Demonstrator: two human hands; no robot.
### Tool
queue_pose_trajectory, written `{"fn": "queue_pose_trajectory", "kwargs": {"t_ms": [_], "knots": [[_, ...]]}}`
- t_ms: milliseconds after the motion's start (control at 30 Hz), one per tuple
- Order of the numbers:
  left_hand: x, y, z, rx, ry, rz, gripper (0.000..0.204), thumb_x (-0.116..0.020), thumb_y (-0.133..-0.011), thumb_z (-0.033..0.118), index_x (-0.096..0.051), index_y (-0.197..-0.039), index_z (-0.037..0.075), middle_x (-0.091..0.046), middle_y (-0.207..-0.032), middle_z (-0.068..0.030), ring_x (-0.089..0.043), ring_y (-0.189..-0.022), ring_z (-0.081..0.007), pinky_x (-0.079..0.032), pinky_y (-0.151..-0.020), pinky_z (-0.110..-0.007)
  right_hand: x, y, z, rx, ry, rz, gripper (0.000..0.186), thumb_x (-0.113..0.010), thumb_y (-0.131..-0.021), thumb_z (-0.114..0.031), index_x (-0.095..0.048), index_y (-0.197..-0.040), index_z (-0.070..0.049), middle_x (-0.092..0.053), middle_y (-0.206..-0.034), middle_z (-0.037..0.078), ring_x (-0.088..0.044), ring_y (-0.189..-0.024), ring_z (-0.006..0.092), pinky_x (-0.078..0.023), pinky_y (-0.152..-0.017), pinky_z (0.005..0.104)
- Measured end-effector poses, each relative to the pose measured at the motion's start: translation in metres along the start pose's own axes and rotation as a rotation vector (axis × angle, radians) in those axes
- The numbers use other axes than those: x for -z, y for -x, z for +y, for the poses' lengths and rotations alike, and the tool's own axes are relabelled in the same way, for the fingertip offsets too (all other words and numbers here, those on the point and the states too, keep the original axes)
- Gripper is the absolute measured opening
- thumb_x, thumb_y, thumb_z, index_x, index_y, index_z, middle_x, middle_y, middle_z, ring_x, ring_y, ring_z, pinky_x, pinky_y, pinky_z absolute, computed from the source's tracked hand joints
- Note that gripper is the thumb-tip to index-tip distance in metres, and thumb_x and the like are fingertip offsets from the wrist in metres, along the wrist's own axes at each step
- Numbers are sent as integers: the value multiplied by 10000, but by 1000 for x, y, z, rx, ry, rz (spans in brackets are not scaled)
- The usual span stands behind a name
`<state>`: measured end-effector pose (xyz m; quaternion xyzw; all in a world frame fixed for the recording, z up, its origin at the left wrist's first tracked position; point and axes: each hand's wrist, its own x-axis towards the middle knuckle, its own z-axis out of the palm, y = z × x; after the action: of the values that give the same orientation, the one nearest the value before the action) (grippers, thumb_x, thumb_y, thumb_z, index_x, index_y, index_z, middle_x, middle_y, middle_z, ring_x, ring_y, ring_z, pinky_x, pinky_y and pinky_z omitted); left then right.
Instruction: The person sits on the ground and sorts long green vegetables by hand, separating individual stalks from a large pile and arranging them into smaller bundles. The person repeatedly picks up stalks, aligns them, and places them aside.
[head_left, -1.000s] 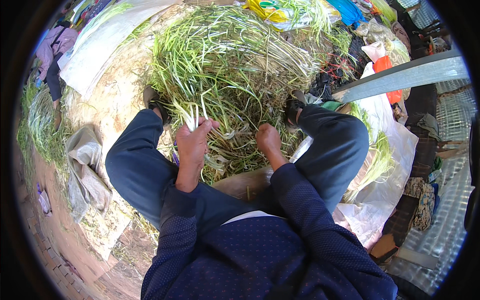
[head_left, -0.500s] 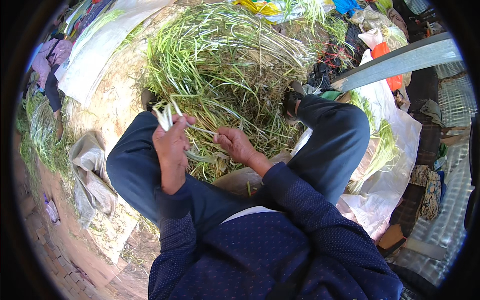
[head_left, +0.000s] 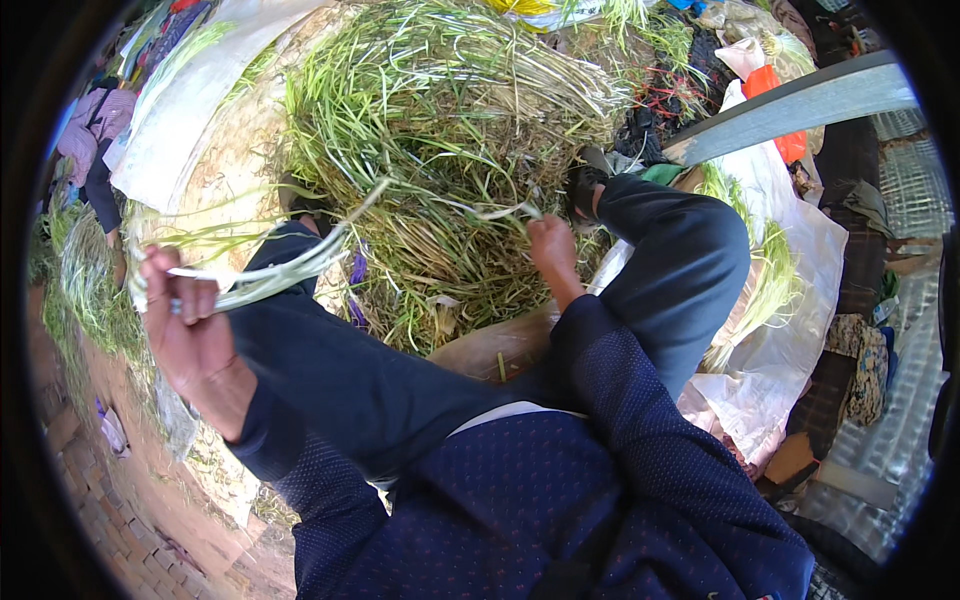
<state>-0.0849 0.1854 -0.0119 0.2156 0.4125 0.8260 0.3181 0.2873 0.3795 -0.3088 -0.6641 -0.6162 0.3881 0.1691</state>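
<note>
My left hand [head_left: 195, 325] is out to the left, above my left knee. Its fingers are closed on a few long white-and-green stalks [head_left: 285, 272], which curve up to the right with thin leaf ends trailing. They look like garlic shoots or chives, but I cannot tell which. Near my right knee, my right hand [head_left: 555, 252] is closed in a pinch on a thin pale leaf strip [head_left: 495, 213] that hangs off to the left. In front of me, between my feet, lies a big heap of green and straw-coloured stalks and leaves [head_left: 450, 130].
Pale sheeting [head_left: 815, 285] on my right bears a bundle of pale green stalks [head_left: 765, 290]. A metal beam [head_left: 800, 105] juts in at upper right, near an orange bag [head_left: 775, 110]. Another person [head_left: 95, 140] bends over greens [head_left: 95, 270] at far left. A purple strip [head_left: 357, 285] lies by my left leg.
My hands have moved apart. The left swung out left with the stalks, and the right moved right and slightly up with a leaf strip.
</note>
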Motion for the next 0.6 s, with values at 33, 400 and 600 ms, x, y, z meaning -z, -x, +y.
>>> {"fn": "queue_pose_trajectory", "kwargs": {"t_ms": [33,400,600], "knots": [[2,-1,12,-19,56,-17,152,-513,-1059,177,-548,-1138,52,-635,-915,-18,-314,-516,-40,-302,-491,-189,4,-8,8,-98,-86,-4,301,-618,-913,-306,-650,-980,-14,-670,-912,252,-630,-865,461,-470,-768,551],[10,4,-56,173,273,-69,275,-532,-1051,314,-533,-1282,165,-590,-875,-8,-573,-894,-192,-487,-890,-407,-8,12,-33,177,345,-30,391,-678,-847,-235,-635,-1190,-50,-616,-1169,220,-633,-1028,436,-506,-893,508],[-2,11,-94,358,166,40,530,-519,-1055,376,-350,-1544,263,-613,-947,-38,-583,-814,-156,-531,-770,-336,-46,-10,-48,174,166,-257,344,-685,-849,-235,-700,-1131,-38,-705,-967,200,-664,-918,383,-506,-791,466]]}}
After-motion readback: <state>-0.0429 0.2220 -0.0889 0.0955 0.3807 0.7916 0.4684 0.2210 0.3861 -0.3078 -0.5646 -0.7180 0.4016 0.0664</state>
